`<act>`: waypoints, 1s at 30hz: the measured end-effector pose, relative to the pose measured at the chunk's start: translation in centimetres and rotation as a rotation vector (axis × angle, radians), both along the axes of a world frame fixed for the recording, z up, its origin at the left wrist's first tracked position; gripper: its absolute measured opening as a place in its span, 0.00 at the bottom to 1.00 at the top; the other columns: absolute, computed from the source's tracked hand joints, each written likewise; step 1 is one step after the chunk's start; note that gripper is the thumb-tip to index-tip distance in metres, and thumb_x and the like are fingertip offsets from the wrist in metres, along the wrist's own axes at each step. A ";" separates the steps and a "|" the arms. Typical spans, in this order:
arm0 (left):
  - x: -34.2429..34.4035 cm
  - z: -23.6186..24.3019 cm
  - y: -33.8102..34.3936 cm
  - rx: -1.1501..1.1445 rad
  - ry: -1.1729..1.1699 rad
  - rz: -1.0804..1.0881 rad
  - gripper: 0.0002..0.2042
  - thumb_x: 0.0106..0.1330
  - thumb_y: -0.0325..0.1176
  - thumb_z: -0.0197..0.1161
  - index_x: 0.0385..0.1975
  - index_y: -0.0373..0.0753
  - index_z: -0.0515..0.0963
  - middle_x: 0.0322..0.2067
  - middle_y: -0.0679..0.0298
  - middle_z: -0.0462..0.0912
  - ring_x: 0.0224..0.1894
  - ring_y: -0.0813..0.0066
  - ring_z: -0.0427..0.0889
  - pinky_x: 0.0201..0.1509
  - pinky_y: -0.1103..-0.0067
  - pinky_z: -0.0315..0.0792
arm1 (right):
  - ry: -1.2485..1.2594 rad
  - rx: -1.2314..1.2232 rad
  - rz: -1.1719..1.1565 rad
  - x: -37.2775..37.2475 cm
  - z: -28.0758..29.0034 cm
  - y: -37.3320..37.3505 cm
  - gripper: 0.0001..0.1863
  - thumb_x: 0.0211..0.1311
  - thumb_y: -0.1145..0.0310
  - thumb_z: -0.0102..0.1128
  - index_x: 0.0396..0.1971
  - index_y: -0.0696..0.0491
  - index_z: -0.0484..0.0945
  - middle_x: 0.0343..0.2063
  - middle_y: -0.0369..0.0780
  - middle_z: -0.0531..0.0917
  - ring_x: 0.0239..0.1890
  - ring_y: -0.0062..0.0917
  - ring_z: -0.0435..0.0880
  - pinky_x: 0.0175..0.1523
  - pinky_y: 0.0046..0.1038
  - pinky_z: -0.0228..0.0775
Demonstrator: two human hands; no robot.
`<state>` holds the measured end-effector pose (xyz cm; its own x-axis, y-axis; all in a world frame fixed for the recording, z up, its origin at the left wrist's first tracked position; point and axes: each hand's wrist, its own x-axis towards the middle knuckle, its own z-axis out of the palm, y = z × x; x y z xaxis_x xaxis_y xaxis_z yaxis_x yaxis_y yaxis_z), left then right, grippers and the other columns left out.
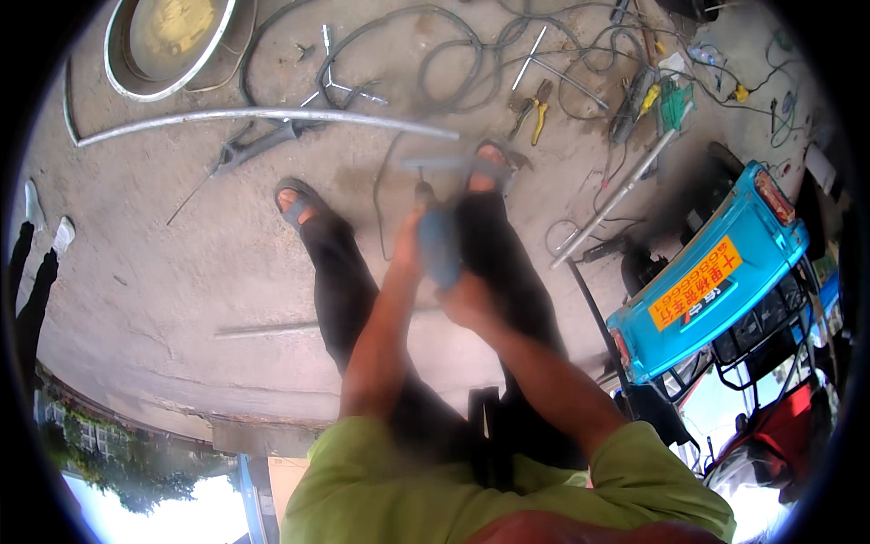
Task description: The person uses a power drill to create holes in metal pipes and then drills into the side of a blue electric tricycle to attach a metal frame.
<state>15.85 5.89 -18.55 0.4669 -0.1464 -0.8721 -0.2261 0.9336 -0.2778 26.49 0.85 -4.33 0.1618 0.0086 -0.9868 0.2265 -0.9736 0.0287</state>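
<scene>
Both of my hands grip a blurred blue power tool (438, 245) held between my legs. My left hand (407, 243) is closed along its left side, toward the front end. My right hand (460, 299) is closed round its rear end, nearest my body. A dark narrow nose (423, 193) points away from me, and beyond it a pale crossbar (428, 164) shows faintly, smeared by motion; whether it is attached I cannot tell. My sandalled feet stand apart on the concrete floor (236, 254).
A bent metal tube (263, 115), a metal basin (119, 63), hoses, cables, pliers (540, 113) and T-wrenches (541, 63) lie ahead. A straight tube (614, 195) and a teal scooter (702, 281) are at the right. Another person's legs (41, 281) stand at the far left.
</scene>
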 end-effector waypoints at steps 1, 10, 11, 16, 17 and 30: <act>0.0 0.3 0.3 -0.007 0.019 0.012 0.26 0.66 0.57 0.59 0.48 0.38 0.77 0.36 0.54 0.83 0.32 0.55 0.84 0.35 0.62 0.82 | 0.000 0.037 0.003 -0.1 0.2 0.1 0.24 0.52 0.63 0.68 0.47 0.60 0.77 0.41 0.55 0.85 0.48 0.50 0.85 0.53 0.43 0.77; 1.1 -1.0 1.0 -0.085 0.023 0.062 0.24 0.68 0.55 0.58 0.48 0.38 0.77 0.37 0.53 0.84 0.34 0.54 0.85 0.38 0.62 0.83 | -0.035 0.097 -0.024 -0.2 -3.2 -1.3 0.24 0.52 0.64 0.68 0.47 0.60 0.76 0.42 0.55 0.85 0.48 0.50 0.85 0.53 0.44 0.77; 1.3 -1.3 0.8 -0.117 0.032 0.065 0.24 0.69 0.54 0.58 0.48 0.38 0.77 0.37 0.53 0.84 0.34 0.54 0.85 0.38 0.62 0.83 | -0.038 0.098 -0.031 0.0 -3.5 -1.6 0.24 0.52 0.64 0.68 0.47 0.60 0.76 0.41 0.55 0.85 0.48 0.50 0.85 0.53 0.44 0.77; 1.6 -1.6 0.5 -0.081 0.018 0.069 0.23 0.69 0.54 0.57 0.48 0.39 0.77 0.37 0.53 0.84 0.34 0.55 0.86 0.40 0.61 0.83 | -0.024 0.193 -0.037 0.7 -3.7 -2.2 0.25 0.51 0.64 0.68 0.49 0.61 0.77 0.41 0.55 0.85 0.48 0.50 0.84 0.53 0.43 0.77; 1.6 -1.6 0.5 -0.082 0.021 0.071 0.23 0.69 0.54 0.57 0.48 0.39 0.77 0.37 0.53 0.84 0.34 0.55 0.86 0.40 0.61 0.83 | -0.032 0.202 -0.043 0.7 -3.7 -2.2 0.26 0.51 0.64 0.69 0.49 0.61 0.77 0.41 0.55 0.85 0.48 0.50 0.84 0.53 0.43 0.77; 1.9 -1.3 0.4 -0.107 0.004 0.085 0.23 0.70 0.54 0.55 0.50 0.39 0.76 0.38 0.54 0.84 0.35 0.55 0.85 0.41 0.61 0.83 | -0.002 0.211 -0.081 1.3 -3.7 -2.6 0.25 0.51 0.66 0.67 0.49 0.59 0.76 0.44 0.56 0.84 0.50 0.52 0.83 0.54 0.44 0.75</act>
